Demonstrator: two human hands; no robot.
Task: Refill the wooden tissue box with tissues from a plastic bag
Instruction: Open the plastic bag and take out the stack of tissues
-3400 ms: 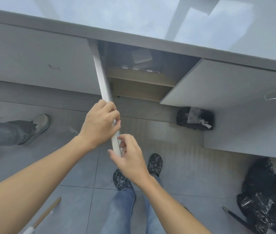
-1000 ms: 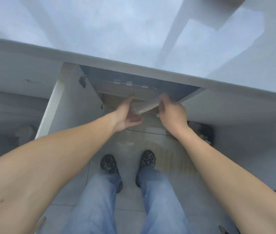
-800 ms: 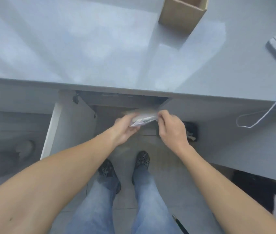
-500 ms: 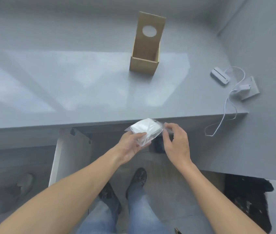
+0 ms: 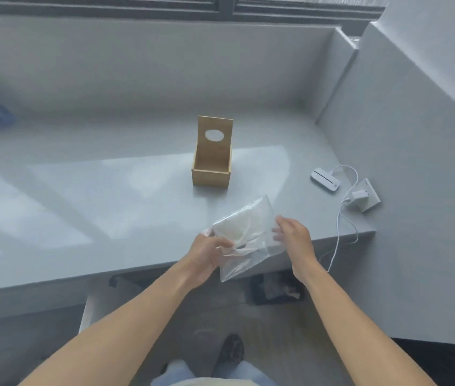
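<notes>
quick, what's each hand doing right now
Left hand: closed on the plastic bag of tissues.
Right hand: open, fingers at the bag's edge.

Left hand (image 5: 206, 256) grips the clear plastic bag of white tissues (image 5: 244, 236) at its left edge; right hand (image 5: 294, 239) touches the bag's right side, fingers loosely spread. Light wooden tissue box with an oval-holed upright lid (image 5: 212, 160) stands open on the grey countertop (image 5: 81, 196), beyond both hands, apart from the bag.

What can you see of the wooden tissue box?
The wooden tissue box is light, plain wood, standing upright on the grey counter beyond both hands, touched by nothing. Its lid is swung up at the back, showing an oval dispensing hole. The interior looks empty. The front wall faces the camera.
</notes>
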